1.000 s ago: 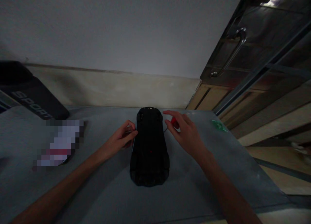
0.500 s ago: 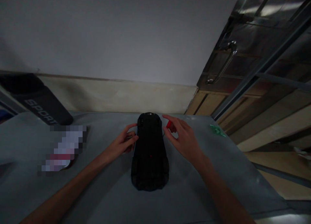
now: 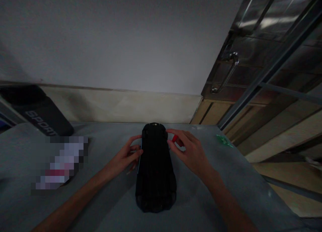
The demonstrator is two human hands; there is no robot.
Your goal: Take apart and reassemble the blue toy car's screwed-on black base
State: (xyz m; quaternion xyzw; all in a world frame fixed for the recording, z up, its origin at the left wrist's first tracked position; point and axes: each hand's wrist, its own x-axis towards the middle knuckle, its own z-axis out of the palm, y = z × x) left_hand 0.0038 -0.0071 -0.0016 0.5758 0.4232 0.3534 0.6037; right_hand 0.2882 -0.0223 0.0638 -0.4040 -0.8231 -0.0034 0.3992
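A black toy car lies with its dark underside up on the grey table. On its left side, my left hand touches the edge with thumb and fingertips. My right hand is at the car's upper right edge, its index finger and thumb curved toward the side. A small red object is tucked in my right hand, behind the thumb and index finger; most of it is hidden.
At the left, a dark bottle marked SPORT leans over the table. Below it lies a blurred-out packet. Green crumpled plastic sits near the table's right edge. A wall stands behind, and a metal frame bar rises at the right.
The whole view has shifted, so the table things appear lower. My right index fingertip now meets the car's upper right edge, where a small gap showed before.
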